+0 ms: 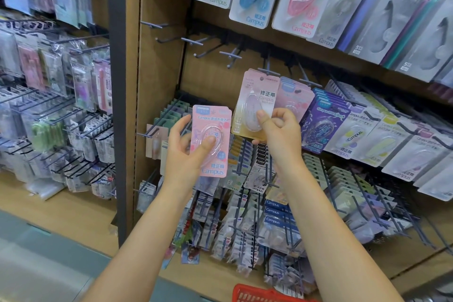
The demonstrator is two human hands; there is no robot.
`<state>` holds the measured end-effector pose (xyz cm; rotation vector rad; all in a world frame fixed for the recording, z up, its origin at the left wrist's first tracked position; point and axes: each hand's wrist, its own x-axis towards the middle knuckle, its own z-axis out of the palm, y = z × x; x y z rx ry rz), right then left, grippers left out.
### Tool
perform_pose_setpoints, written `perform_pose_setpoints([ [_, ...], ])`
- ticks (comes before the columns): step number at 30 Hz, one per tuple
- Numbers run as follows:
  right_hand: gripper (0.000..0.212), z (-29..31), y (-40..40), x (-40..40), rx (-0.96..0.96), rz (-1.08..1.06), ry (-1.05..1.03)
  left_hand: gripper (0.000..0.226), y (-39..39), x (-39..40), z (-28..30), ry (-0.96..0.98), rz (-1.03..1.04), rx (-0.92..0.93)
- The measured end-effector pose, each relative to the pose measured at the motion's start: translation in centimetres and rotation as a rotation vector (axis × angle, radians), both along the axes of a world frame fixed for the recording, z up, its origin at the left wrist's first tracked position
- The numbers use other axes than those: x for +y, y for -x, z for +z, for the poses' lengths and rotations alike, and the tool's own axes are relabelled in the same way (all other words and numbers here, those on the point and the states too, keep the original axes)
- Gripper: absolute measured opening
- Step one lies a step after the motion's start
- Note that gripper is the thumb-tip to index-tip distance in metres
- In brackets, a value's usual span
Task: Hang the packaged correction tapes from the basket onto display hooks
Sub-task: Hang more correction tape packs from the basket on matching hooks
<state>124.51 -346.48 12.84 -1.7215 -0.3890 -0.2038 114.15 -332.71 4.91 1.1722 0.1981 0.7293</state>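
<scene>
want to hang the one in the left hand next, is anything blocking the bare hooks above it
Nothing visible blocks them. The pink carded correction tape in the left hand sits below several bare metal hooks, with open space between. The right hand and its pale pink-and-gold packet are off to the right, at another hook.

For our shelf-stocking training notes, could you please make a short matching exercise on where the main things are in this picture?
Things:
1. left hand
2. right hand
3. red basket
4. bare hooks

Places or states:
A. at the bottom edge of the view
B. holds the pink Campus pack
C. holds the pink-and-gold pack at a hook
D. upper left of the brown panel

Pairs: 1-B, 2-C, 3-A, 4-D
</scene>
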Motion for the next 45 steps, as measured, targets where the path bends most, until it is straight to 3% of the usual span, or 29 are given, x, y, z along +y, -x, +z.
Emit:
perform_pose_setpoints([
  [7, 0.023, -0.3, -0.1, -0.3, -0.012, 0.001, -0.046, 0.072, -0.1, 0.0, 0.0, 0.012, 0.0, 0.003],
  [15, 0.054, -1.1, -1.3, -0.3, 0.177, -0.063, 0.238, 0.069, -0.3, -0.5, 0.6, 0.022, -0.02, -0.006],
  [19, 0.04, -2.8, -0.2, -1.9, 0.09, -0.087, 0.199, 0.067, -0.4, -0.7, 0.9, 0.035, -0.015, -0.003],
  [25, 0.018, -3.0, 2.3, -2.9, 0.104, 0.301, 0.174, 0.057, -1.9, -2.7, 1.9, 0.016, -0.054, -0.028],
  [28, 0.011, -2.5, 2.3, -3.8, 0.071, 0.263, 0.071, 0.049, -2.5, -4.1, 2.8, -0.029, -0.107, -0.049],
  [36, 0.013, -1.9, 1.0, -7.9, 0.128, 0.13, -0.152, 0.028, -3.7, -5.9, 2.1, -0.048, -0.131, -0.04],
  [45, 0.009, 0.3, -0.7, -7.8, -0.017, 0.036, -0.011, 0.026, -3.2, -5.3, 1.7, -0.072, -0.069, -0.012],
])
